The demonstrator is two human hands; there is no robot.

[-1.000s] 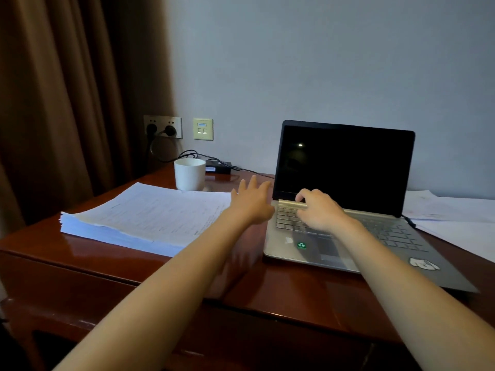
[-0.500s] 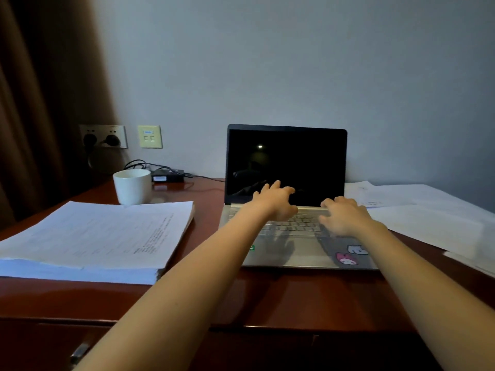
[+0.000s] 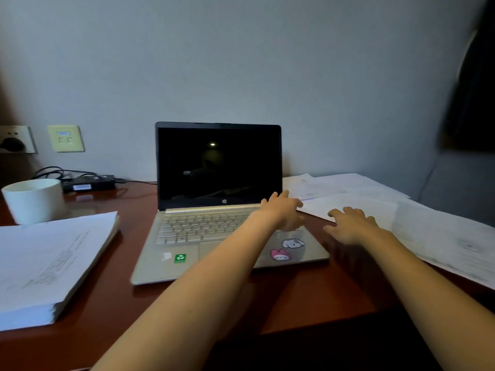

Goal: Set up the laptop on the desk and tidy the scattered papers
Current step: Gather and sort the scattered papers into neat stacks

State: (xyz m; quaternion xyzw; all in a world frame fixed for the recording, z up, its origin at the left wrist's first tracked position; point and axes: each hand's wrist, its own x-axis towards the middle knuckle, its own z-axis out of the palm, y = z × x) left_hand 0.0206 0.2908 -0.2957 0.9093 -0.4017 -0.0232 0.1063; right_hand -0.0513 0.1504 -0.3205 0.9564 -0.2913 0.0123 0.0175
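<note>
Laptop [image 3: 214, 218]: open mid-desk toward the back edge, lid upright, screen dark.
Left hand [image 3: 282, 211]: off the middle of the keyboard since half a second ago, now over the laptop's right rear corner; fingers straight, stretched toward the loose sheets, holding nothing.
Right hand [image 3: 351, 226]: gone from the keys to the bare desk [image 3: 308, 290] right of the laptop; fingers spread and slightly bent, tips at the sheets' near edge, nothing gripped; contact cannot be told.
Loose sheets [image 3: 428, 226]: overlapping and askew along the desk's right side.
Paper stack [image 3: 53, 258]: squared up at the left edge, beside a white cup [image 3: 33, 200].
Meaning: laptop placement looks finished, though not powered on; gathering the right-side sheets seems next.
</note>
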